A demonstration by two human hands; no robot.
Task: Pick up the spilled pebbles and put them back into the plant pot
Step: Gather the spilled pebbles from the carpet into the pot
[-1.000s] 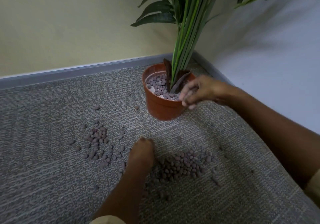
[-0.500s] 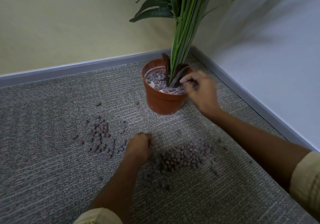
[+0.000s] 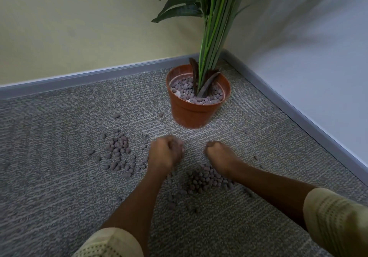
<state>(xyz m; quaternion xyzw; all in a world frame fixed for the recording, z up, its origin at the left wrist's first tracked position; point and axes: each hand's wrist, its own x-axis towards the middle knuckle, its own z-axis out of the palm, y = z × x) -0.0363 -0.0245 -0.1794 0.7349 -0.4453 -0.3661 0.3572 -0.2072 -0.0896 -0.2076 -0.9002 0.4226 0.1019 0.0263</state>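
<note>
An orange plant pot (image 3: pixel 191 115) stands on the carpet in the room's corner, with a green plant (image 3: pixel 213 37) and brown pebbles inside. Spilled pebbles lie in two heaps: the left heap (image 3: pixel 119 153) and the near heap (image 3: pixel 203 179) between my forearms. My left hand (image 3: pixel 165 153) hovers between the heaps, blurred, its fingers curled round pebbles. My right hand (image 3: pixel 217 155) is low at the far edge of the near heap, knuckles up and fingers tucked under. Whether it holds anything is hidden.
Single pebbles lie apart: one by the pot (image 3: pixel 160 115), one further left (image 3: pixel 116 115), one on the right (image 3: pixel 256 157). A grey baseboard (image 3: pixel 99 77) runs along the yellow back wall and the white right wall (image 3: pixel 298 67). Plant leaves overhang the pot.
My right hand left the pot's rim and came down to the near heap. My left hand rose from the floor and moved a little toward the pot, fingers curled.
</note>
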